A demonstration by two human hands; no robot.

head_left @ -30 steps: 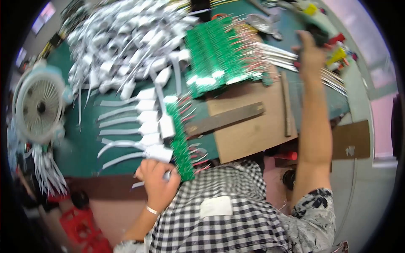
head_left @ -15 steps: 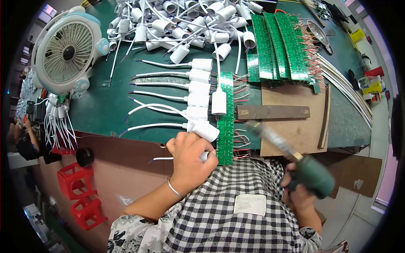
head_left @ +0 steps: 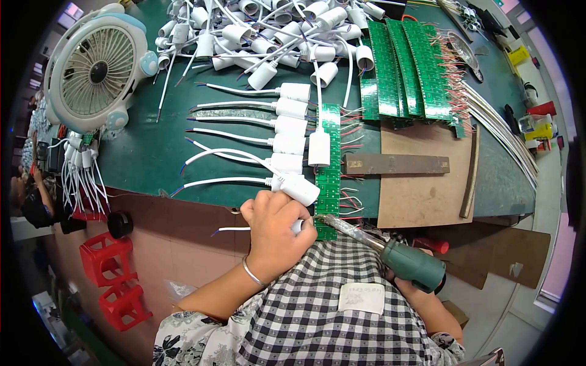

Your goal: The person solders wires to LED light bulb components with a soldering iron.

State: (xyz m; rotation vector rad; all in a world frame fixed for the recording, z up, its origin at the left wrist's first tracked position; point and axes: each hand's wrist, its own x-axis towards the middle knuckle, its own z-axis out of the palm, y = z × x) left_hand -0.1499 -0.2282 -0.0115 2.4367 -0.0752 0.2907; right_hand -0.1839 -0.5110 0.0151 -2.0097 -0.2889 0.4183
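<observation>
My left hand [head_left: 278, 229] is closed around a white lamp socket [head_left: 297, 227] at the table's near edge, mostly hidden by my fingers. Its cable end sticks out to the left. Against my fingertips runs a narrow green circuit board strip [head_left: 328, 189] with red and white wires along its right side. My right hand [head_left: 415, 293] grips a soldering iron [head_left: 412, 263] by its green handle, partly hiding my fingers. The iron's tip is at the lower end of the strip, beside my left fingertips. Several white sockets [head_left: 290, 143] lie in a column along the strip; another socket [head_left: 318, 149] rests over it.
A large pile of white sockets [head_left: 262, 76] covers the far table. Stacked green boards [head_left: 397, 67] lie far right, above a brown board [head_left: 421, 201] with a dark bar [head_left: 397, 163]. A fan [head_left: 97, 73] stands left; red stools [head_left: 107, 262] are on the floor.
My right hand has brought the soldering iron left and down, so its tip has moved from the right of the strip onto its lower end. My left hand has stayed in place.
</observation>
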